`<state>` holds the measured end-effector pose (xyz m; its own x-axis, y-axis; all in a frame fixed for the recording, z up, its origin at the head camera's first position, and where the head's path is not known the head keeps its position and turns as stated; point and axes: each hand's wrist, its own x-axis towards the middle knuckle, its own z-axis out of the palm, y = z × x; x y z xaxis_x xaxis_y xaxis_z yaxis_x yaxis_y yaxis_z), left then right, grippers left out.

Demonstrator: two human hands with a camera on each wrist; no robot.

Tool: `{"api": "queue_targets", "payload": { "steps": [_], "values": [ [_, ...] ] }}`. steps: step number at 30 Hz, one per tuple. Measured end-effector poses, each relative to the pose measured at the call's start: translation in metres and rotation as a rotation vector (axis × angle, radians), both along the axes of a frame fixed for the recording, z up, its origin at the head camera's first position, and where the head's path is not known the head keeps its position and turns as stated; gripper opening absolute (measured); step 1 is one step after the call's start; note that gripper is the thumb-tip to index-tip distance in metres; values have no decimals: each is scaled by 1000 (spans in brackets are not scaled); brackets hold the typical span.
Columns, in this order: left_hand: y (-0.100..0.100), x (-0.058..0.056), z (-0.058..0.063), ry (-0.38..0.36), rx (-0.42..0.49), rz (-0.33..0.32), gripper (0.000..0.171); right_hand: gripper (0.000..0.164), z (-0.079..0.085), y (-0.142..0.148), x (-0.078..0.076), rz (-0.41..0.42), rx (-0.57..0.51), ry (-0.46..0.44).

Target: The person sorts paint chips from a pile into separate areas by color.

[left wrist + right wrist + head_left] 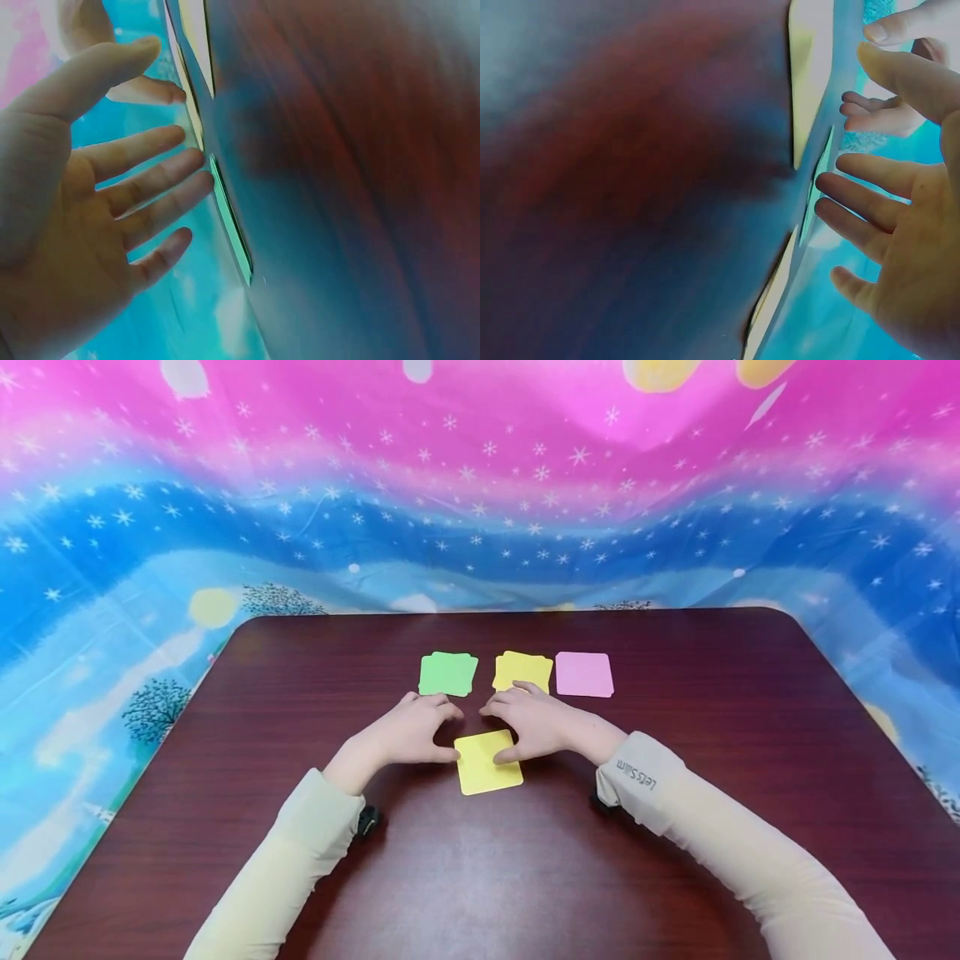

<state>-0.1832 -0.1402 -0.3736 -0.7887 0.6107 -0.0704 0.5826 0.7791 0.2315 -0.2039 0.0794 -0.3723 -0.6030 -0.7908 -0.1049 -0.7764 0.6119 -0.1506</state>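
A single yellow square card (483, 779) lies on the table in front of me. My left hand (408, 732) is at its left side, thumb tip by the card's upper left edge and fingers loosely bent. From the right, my right hand (538, 724) hovers with its thumb over the card; whether it touches is unclear. Both palms face each other with fingers spread in the left wrist view and the right wrist view, and neither holds anything. Behind the hands sit a green card pile (447, 674), a yellow card pile (525, 668) partly covered by my right fingers, and a pink card pile (584, 674).
The dark reddish wooden table (750, 718) has rounded far corners. A pink and blue patterned cloth (480, 527) hangs behind it and along its sides.
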Motion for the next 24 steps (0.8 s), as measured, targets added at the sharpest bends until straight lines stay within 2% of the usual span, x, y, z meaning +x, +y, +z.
{"api": "queue_targets", "payload": {
  "steps": [7,13,18,24],
  "values": [
    [10,12,0,-21,-54,-15,60,72,-5,9,11,15,16,-25],
    [16,19,-2,15,-110,-17,68,82,-7,14,17,10,39,-34],
    [22,26,-2,49,-161,-16,77,79,-7,16,20,26,12,-13],
    [27,31,-1,103,-196,-29,72,75,-8,15,22,46,-14,16]
  ]
}}
